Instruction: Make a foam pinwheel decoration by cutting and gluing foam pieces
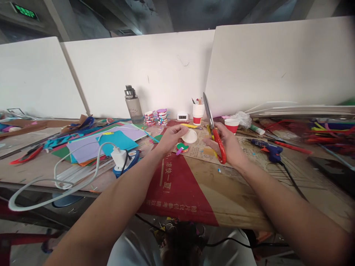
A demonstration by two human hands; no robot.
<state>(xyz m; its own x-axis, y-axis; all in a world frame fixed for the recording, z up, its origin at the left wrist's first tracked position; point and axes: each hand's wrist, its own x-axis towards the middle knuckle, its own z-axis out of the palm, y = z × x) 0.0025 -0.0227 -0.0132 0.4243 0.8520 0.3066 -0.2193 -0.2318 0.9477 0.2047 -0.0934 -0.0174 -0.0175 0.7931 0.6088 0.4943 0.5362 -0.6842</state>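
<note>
1. White panels (133, 62) stand behind our workplace, closing off its far side below a dark ceiling.
2. Before them we have a cluttered table (30, 173) reaching across the scene from left to right.
3. Red and brown cardboard (183, 184) covers its near middle, under our hands.
4. To the left we see overlapping coloured paper sheets (83, 149), mainly purple and blue at the top, with a white charger (118, 157) and its looping cable just nearer.
5. Our right hand (226, 144) is wrapped around the handles of the red-handled scissors (219, 147), held above the cardboard with the blades pointing up and far; we cannot tell whether the blades are parted.
6. Our left hand (173, 136) has its fingers pinched on the left edge of a white disc (189, 136), which it holds up to the left of the scissors.
7. On the far left side we find an upright grey bottle (133, 107).
8. Right of our right hand lies a blue glue gun (273, 152).
9. Far middle, we see a stack of paper cups (198, 112) with pens in the top; a single red-and-white cup (232, 125) sits farther right.
10. Between bottle and cups we spot two short ringed stacks (162, 117), then a small digital clock (182, 117).
11. Just nearer than the disc we see a green-topped piece (182, 146) with a purple strip.
</note>
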